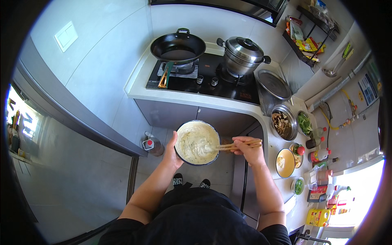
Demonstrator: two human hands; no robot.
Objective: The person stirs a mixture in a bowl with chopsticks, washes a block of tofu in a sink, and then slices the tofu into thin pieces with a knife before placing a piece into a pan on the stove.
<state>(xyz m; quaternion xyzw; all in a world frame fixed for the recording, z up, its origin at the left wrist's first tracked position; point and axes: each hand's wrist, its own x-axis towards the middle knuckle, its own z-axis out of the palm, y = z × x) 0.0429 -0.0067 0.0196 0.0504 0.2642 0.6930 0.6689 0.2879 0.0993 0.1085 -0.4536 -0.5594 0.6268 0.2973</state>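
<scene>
Head view: tight kitchen, pale walls, white counter (179,96) running along the back and curving down the right. Black glass hob (207,71) on it: dark wok (178,45) on the left burner, lidded steel pot (243,60) on the right one. Right-hand run: steel bowl (292,122) of sliced brown pieces, yellow bowl (289,165), bottles toward the bright window.

Forearms enter from the lower edge. Left hand (172,154) holds the blue-rimmed bowl (199,164) by its left side, thumb up at the rim. Bowl sits over the floor, ahead of the torso, clear of the counter. Right hand (250,152) is closed around wooden chopsticks (239,145), near level, tips in the mix at the bowl's right side.

Mix (194,141): pale, thick, swirled, with darker flecks. Bowl is round; wok handle (165,75) green and gold; pot lid shiny, domed.
</scene>
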